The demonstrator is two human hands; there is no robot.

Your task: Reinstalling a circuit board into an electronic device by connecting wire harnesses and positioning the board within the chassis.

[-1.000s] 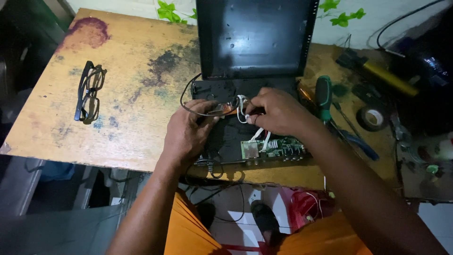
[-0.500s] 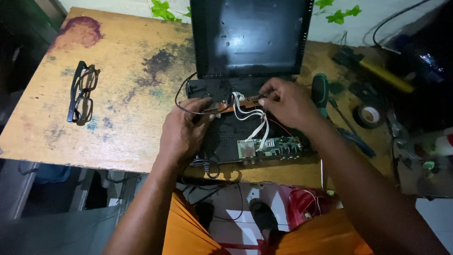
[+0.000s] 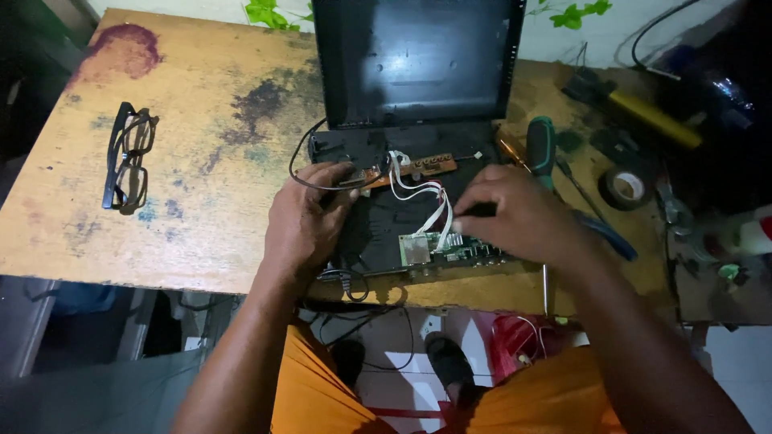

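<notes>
A black opened device (image 3: 378, 233) with an upright dark screen panel (image 3: 414, 60) lies on the wooden table (image 3: 185, 128). A narrow orange-brown board (image 3: 418, 169) sits near its hinge, and white wires (image 3: 422, 197) run down to a green circuit board (image 3: 438, 249) at the front. My left hand (image 3: 310, 221) rests on the device's left part, fingers by a black cable (image 3: 301, 173) and the orange-brown board's left end. My right hand (image 3: 515, 217) lies palm down on the right part, fingertips touching the white wires just above the green board.
Black-framed glasses (image 3: 125, 157) lie at the table's left. Right of the device are a green-handled screwdriver (image 3: 540, 145), blue-handled pliers (image 3: 607, 233), a roll of black tape (image 3: 629, 186), a yellow-handled tool (image 3: 651, 116) and other clutter. Feet in sandals show below the table edge.
My right hand has moved from the orange-brown board near the hinge down and right to the wires by the green board. The left hand has stayed about where it was.
</notes>
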